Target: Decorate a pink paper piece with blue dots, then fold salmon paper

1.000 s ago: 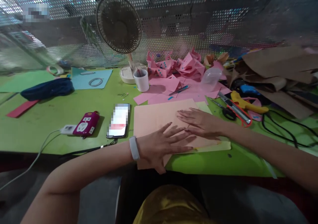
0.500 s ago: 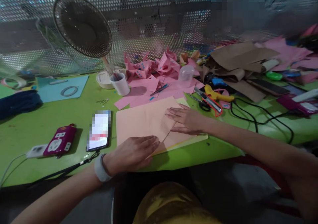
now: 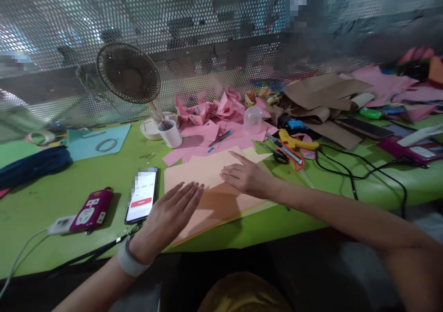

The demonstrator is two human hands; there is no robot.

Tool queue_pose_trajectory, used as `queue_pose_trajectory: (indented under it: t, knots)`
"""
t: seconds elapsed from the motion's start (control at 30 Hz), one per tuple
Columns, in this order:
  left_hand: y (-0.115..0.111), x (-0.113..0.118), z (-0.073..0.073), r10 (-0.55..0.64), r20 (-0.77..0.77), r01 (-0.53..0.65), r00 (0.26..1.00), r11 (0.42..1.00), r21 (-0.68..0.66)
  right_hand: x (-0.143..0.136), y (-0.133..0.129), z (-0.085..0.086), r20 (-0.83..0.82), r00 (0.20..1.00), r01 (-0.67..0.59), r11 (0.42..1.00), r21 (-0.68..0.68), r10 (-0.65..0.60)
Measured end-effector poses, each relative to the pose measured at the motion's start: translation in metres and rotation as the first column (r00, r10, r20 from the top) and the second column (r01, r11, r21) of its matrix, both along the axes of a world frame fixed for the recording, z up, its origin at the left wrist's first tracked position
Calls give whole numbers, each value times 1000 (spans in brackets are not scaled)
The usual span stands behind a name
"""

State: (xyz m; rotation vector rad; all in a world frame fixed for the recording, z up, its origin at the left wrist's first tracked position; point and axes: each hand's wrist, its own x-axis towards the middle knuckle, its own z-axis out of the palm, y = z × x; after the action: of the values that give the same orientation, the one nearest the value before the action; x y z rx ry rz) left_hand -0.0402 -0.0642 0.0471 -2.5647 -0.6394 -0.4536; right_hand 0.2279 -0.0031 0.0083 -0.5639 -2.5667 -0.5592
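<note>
Peach paper (image 3: pixel 221 217) lies in front of me on the green table, partly folded over, with a fold edge running between my hands and a darker, shaded area below it. My left hand (image 3: pixel 176 213), with a pale band on its wrist, is over the left part of the paper, fingers stretched out. On the upper right part rests my right hand (image 3: pixel 247 178), palm down, its fingers extended and one set apart from the others. Neither hand grasps anything. Yellowish sheet edges show underneath the peach paper.
Left of the paper are a phone (image 3: pixel 142 194) and a magenta power adapter (image 3: pixel 92 209). Scissors (image 3: pixel 277 155), a box cutter (image 3: pixel 287 151) and a yellow glue gun (image 3: pixel 296 140) lie to the right. Behind stand a white cup (image 3: pixel 170 134), a fan (image 3: pixel 129 74) and folded pink paper (image 3: pixel 197 111).
My left hand has lifted from the paper's lower edge and swung up and left, fingers now pointing away. My right hand has slid left across the sheet. The view has shifted slightly.
</note>
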Motion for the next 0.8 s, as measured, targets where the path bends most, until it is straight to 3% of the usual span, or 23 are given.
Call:
queue_pose_trajectory:
  t: [0.1,0.3,0.43,0.57,0.8]
  knots:
    - [10,8,0,71,30,-72,997,997,32,-11,-3,11,6,1000,28,997,75,-29]
    - [24,15,-3,64,37,-63,997,998,-19,-11,-2,13,18,999,39,995,95,-41]
    - [25,-3,-6,55,43,-57,998,997,48,23,7,8,-4,997,77,994,72,-77]
    - [28,-20,-6,84,88,-88,993,995,42,68,11,6,-15,977,215,977,13,-214]
    - [38,-22,1,106,157,-113,982,993,40,107,8,14,-138,923,357,933,-39,-359]
